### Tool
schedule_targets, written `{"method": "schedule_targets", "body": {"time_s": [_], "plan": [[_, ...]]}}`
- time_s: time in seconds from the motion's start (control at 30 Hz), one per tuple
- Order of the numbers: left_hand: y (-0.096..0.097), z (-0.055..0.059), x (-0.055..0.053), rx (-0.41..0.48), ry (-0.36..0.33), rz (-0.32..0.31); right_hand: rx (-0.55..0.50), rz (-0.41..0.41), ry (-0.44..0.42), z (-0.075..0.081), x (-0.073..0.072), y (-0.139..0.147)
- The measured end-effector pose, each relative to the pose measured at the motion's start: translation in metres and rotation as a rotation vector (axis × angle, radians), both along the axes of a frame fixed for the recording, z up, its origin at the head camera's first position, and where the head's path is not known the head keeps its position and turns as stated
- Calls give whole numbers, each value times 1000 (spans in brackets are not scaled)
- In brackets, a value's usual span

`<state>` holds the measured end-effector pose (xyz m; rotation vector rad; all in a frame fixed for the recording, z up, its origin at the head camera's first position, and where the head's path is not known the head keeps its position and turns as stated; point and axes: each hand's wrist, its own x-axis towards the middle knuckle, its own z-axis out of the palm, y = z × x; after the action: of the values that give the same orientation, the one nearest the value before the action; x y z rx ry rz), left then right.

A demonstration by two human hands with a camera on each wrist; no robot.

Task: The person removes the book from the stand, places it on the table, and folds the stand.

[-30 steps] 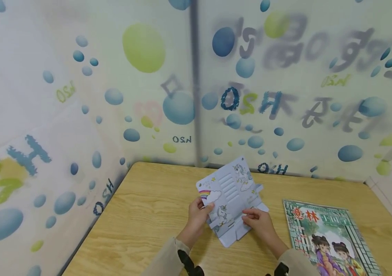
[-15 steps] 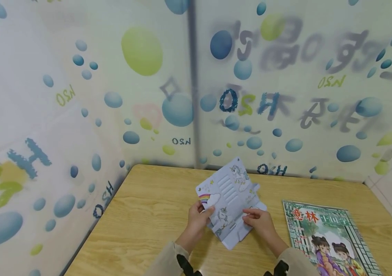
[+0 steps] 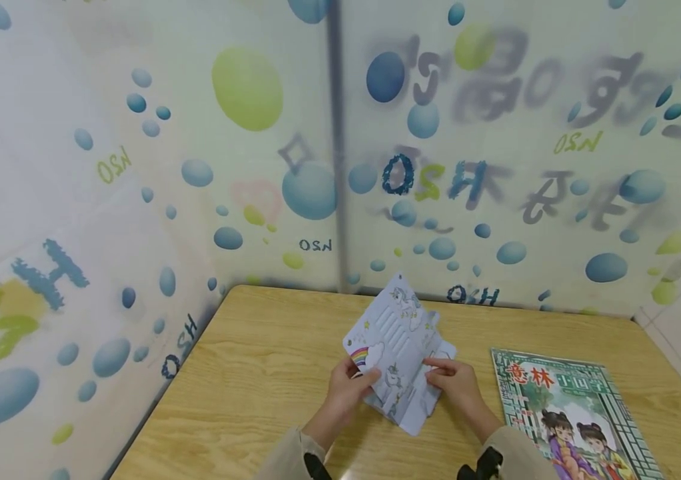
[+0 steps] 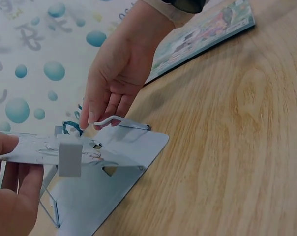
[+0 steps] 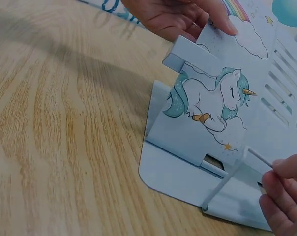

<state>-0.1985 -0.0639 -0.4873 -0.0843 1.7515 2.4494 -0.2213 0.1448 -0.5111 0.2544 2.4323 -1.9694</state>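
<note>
White sheet book stand with unicorn and rainbow print (image 3: pixel 409 353), low centre of the head frame, printed panel lifted at an angle over its plain white round-cornered base plate (image 5: pixel 170 169); cannot tell if the base plate sits fully on the brown wood-grain table (image 3: pixel 244 373). Left hand (image 3: pixel 343 393), left of the stand in the head frame: grip pinches the panel edge, thumb on the printed face, fingers behind. Right hand (image 3: pixel 459 387), right of the stand: grip pinches the upper end of a thin bent white wire arm (image 5: pixel 224 179), lower right of the right wrist frame. Risks, judged: sideways pull on the wire arm could bend it or pop its foot out of the base plate; a slack left grip could drop the panel flat, since little else seems to prop it, and fingers under it might get nipped. Uneven force from the two hands could twist the stand or skid it over the smooth table, maybe toward the glossy green-bordered magazine (image 3: pixel 568 393), lower right of the head frame
</note>
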Motion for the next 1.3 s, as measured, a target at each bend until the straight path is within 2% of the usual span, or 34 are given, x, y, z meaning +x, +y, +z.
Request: {"method": "schedule_targets", "body": {"time_s": [0.13, 0.4, 0.6, 0.77, 0.9, 1.3], "plan": [[0, -1, 2, -34, 1, -29, 4, -9, -7, 1, 0, 2], [0, -5, 3, 3, 38, -82, -10, -11, -7, 2, -3, 3], [0, -8, 5, -33, 83, -176, 18, -6, -10, 3, -5, 8], [1, -7, 6, -38, 123, -276, 27, 30, -38, 4, -6, 13], [4, -7, 7, -42, 135, -333, 34, 53, -52, 3, -8, 17], [9, -13, 9, -41, 152, -348, 86, 99, -61, 4, -13, 22]]}}
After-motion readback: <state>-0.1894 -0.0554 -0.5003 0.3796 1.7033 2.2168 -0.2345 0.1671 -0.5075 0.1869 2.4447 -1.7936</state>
